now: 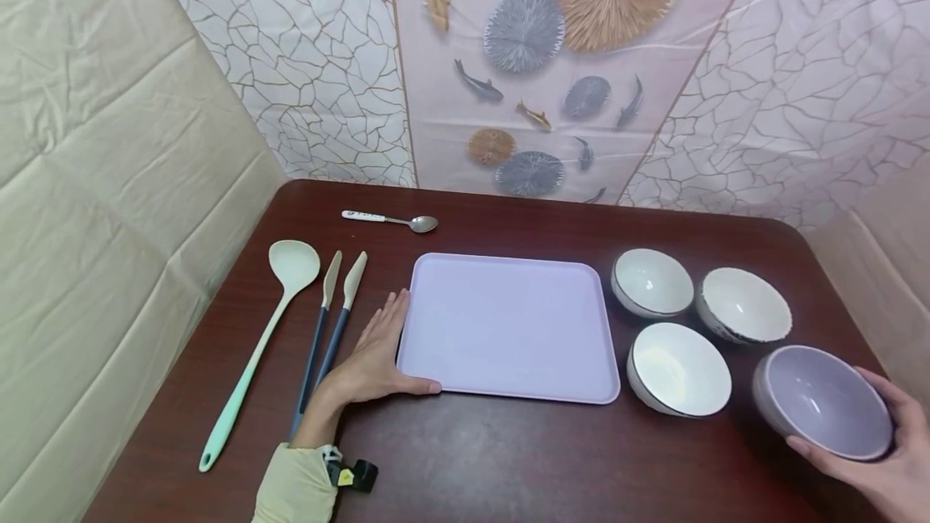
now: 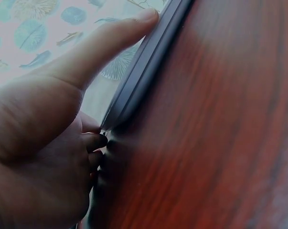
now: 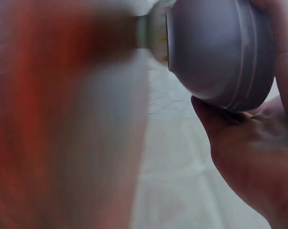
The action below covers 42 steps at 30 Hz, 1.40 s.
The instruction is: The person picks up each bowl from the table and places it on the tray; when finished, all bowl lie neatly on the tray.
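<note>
A pale lilac rectangular tray (image 1: 508, 329) lies flat on the dark wood table. At its near left corner rests my left hand (image 1: 374, 357), fingers stretched along the left edge and thumb against the front edge. The left wrist view shows the thumb touching the tray's rim (image 2: 151, 55). At the far right, my right hand (image 1: 890, 446) grips a purple-grey bowl (image 1: 824, 402) by its side, with the thumb toward the front. The bowl (image 3: 210, 52) appears lifted off the table in the right wrist view, tilted, its opening toward the left.
Three white bowls (image 1: 679, 370) (image 1: 652, 282) (image 1: 744, 305) stand right of the tray. Left of it lie two blue-handled knives (image 1: 341, 317) (image 1: 317, 337) and a green-handled ladle (image 1: 254, 357). A metal spoon (image 1: 421, 224) lies behind. Fabric walls (image 1: 94, 184) enclose the table.
</note>
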Each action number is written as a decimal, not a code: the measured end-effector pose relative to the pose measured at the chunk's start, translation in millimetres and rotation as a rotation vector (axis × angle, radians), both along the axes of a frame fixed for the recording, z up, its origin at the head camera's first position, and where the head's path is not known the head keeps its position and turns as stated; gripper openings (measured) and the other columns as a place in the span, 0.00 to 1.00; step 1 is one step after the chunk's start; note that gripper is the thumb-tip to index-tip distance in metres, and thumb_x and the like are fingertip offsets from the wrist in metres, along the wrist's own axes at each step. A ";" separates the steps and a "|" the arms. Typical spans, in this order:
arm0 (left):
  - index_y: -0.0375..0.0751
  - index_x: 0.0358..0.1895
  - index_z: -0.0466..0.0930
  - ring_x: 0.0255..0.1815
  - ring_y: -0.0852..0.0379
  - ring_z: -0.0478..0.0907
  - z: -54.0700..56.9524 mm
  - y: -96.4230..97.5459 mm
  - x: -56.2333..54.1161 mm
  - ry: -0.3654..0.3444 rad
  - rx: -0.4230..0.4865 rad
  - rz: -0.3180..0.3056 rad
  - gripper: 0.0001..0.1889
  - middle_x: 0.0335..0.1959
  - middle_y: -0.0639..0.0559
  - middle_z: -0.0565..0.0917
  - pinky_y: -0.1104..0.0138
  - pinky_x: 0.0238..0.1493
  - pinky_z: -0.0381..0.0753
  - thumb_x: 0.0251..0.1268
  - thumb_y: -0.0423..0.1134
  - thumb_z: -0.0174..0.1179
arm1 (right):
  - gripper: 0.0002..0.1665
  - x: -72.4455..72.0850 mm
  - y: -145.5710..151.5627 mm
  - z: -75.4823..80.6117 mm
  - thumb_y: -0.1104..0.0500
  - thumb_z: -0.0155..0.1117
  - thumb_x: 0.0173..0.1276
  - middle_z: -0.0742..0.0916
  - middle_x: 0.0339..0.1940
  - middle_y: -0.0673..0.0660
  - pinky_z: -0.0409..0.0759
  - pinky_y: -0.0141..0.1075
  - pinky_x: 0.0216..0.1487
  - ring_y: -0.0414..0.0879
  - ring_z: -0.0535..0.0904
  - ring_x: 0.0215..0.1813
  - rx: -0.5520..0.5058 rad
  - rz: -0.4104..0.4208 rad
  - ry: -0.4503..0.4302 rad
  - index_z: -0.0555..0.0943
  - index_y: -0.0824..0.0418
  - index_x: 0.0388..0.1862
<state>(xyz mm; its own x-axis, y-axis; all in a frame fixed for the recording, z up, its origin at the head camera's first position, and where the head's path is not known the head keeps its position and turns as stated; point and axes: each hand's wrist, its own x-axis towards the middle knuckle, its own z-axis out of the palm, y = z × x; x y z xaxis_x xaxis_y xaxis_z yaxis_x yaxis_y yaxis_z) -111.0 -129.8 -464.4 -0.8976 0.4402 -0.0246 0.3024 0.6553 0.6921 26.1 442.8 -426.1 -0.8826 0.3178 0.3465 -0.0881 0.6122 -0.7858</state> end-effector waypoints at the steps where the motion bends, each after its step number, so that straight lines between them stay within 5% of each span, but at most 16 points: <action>1: 0.36 0.79 0.34 0.79 0.49 0.32 0.4 0.0 0.3 -0.002 -0.002 -0.002 0.74 0.80 0.43 0.40 0.53 0.75 0.36 0.36 0.69 0.74 | 0.67 2.5 -4.5 5.8 0.85 0.74 0.18 0.80 0.56 0.45 0.71 0.17 0.45 0.32 0.76 0.50 -0.009 0.008 0.028 0.68 0.66 0.70; 3: 0.36 0.79 0.34 0.79 0.49 0.32 0.9 -0.3 0.6 -0.003 -0.006 -0.006 0.74 0.80 0.43 0.39 0.53 0.75 0.35 0.36 0.69 0.74 | 0.70 3.7 -13.1 16.4 0.87 0.73 0.10 0.81 0.58 0.51 0.72 0.19 0.47 0.36 0.77 0.52 -0.059 0.104 0.134 0.67 0.75 0.68; 6: 0.35 0.78 0.34 0.79 0.47 0.32 0.7 -0.9 0.5 0.005 -0.011 -0.010 0.74 0.80 0.42 0.40 0.52 0.75 0.36 0.36 0.68 0.75 | 0.73 -0.7 -29.3 33.5 0.87 0.74 0.06 0.78 0.62 0.61 0.73 0.21 0.50 0.41 0.77 0.55 -0.141 0.399 0.218 0.60 0.84 0.67; 10: 0.34 0.78 0.34 0.79 0.46 0.33 -0.5 -0.7 0.2 0.018 -0.006 -0.017 0.75 0.79 0.40 0.40 0.50 0.75 0.36 0.35 0.68 0.75 | 0.75 -11.3 -72.5 57.1 0.84 0.80 0.14 0.73 0.66 0.64 0.74 0.22 0.50 0.43 0.76 0.55 -0.095 0.598 0.041 0.56 0.78 0.72; 13: 0.34 0.78 0.34 0.79 0.46 0.33 -1.9 -1.0 -0.3 0.020 -0.004 -0.016 0.75 0.79 0.40 0.40 0.51 0.75 0.36 0.35 0.68 0.75 | 0.75 -26.5 -118.0 65.4 0.75 0.86 0.24 0.72 0.66 0.57 0.74 0.24 0.50 0.42 0.75 0.55 0.017 0.600 -0.144 0.57 0.62 0.76; 17: 0.35 0.78 0.34 0.79 0.48 0.33 -4.4 -3.0 -1.9 0.033 -0.014 -0.011 0.75 0.79 0.41 0.41 0.53 0.75 0.36 0.35 0.69 0.75 | 0.70 -61.1 -181.3 55.8 0.63 0.89 0.33 0.74 0.64 0.51 0.76 0.28 0.52 0.46 0.76 0.56 -0.048 0.655 -0.221 0.59 0.50 0.75; 25: 0.33 0.78 0.36 0.79 0.46 0.35 -6.9 -2.6 -1.3 0.079 -0.012 -0.013 0.75 0.79 0.39 0.44 0.52 0.75 0.38 0.34 0.68 0.76 | 0.67 -135.5 -283.2 25.2 0.49 0.89 0.33 0.76 0.60 0.54 0.74 0.45 0.56 0.48 0.75 0.56 -0.115 0.546 -0.205 0.60 0.53 0.71; 29: 0.33 0.78 0.36 0.79 0.46 0.35 -6.8 -1.8 -1.2 0.087 -0.021 -0.013 0.75 0.79 0.39 0.44 0.52 0.75 0.37 0.33 0.69 0.75 | 0.68 -164.1 -315.8 11.9 0.49 0.89 0.33 0.76 0.59 0.57 0.73 0.46 0.57 0.50 0.74 0.57 -0.098 0.477 -0.204 0.57 0.58 0.71; 35: 0.35 0.78 0.35 0.79 0.47 0.34 -6.4 -2.4 -2.4 0.076 -0.032 -0.010 0.75 0.79 0.40 0.42 0.53 0.75 0.36 0.35 0.69 0.75 | 0.68 -191.2 -346.3 -8.7 0.50 0.88 0.33 0.72 0.60 0.60 0.71 0.43 0.59 0.51 0.73 0.58 -0.078 0.436 -0.181 0.56 0.62 0.69; 42: 0.34 0.78 0.34 0.79 0.48 0.32 -5.8 -3.4 -2.2 0.059 -0.048 -0.016 0.75 0.79 0.40 0.41 0.55 0.75 0.35 0.36 0.69 0.74 | 0.69 -200.2 -359.8 -18.5 0.50 0.88 0.32 0.70 0.61 0.60 0.70 0.43 0.60 0.52 0.72 0.58 -0.062 0.425 -0.185 0.55 0.62 0.68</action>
